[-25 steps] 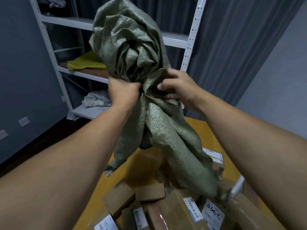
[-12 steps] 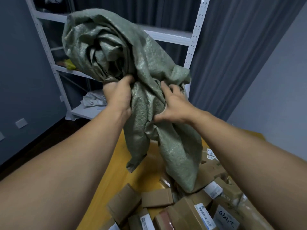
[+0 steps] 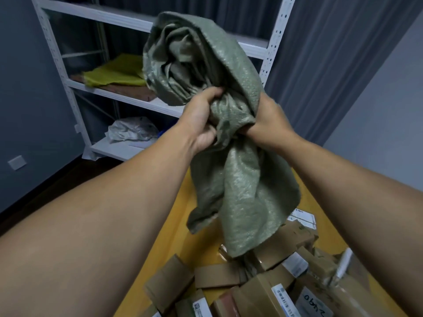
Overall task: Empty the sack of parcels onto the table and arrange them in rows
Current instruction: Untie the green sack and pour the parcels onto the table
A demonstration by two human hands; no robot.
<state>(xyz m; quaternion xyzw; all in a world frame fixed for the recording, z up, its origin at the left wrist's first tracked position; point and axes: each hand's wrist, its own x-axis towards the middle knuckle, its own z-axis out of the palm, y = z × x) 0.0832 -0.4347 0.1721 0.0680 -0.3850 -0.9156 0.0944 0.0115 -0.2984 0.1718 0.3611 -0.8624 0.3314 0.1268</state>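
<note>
Left hand (image 3: 201,120): clenched on bunched green sack (image 3: 229,161) | Right hand (image 3: 267,124): gripping same sack | Sack: held above desk (image 3: 183,216), lower end touching heaped cardboard parcels (image 3: 263,287).

Sack (image 3: 229,179) grey-green, woven sheen; parcels (image 3: 263,291) brown, white labels; table (image 3: 183,216) yellow-orange; shelving (image 3: 274,42) white.
</note>
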